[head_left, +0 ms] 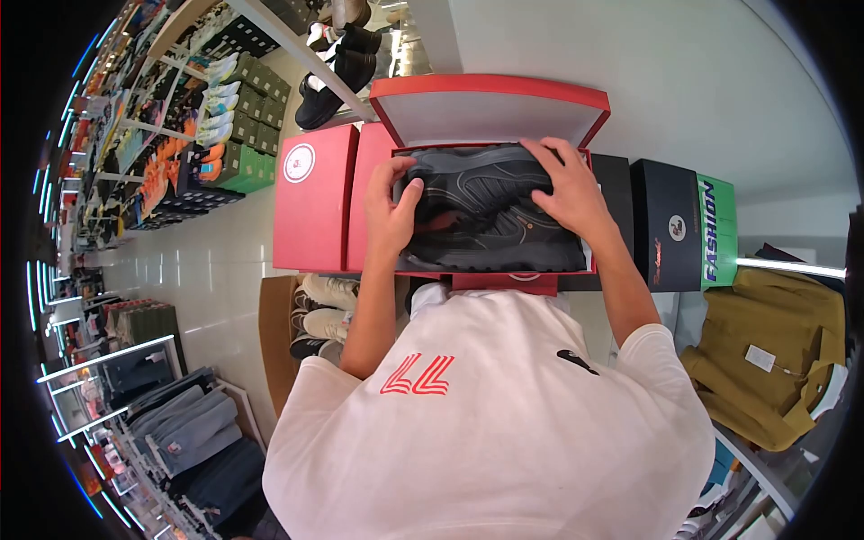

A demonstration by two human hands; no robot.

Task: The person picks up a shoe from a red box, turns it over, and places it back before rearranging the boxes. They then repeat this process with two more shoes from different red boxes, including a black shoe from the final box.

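Observation:
An open red shoebox stands in front of me, its lid raised at the far side. Inside lies a pair of black shoes, side by side and filling the box. At the box's left end, my left hand has its thumb and fingers apart over the shoe ends. My right hand is spread over the right part of the shoes, fingertips on the upper shoe. Neither hand is closed round a shoe.
Closed red boxes stand to the left, with dark boxes and a green box to the right. Shoes sit on a shelf beyond. An olive shirt hangs at the right; folded jeans are lower left.

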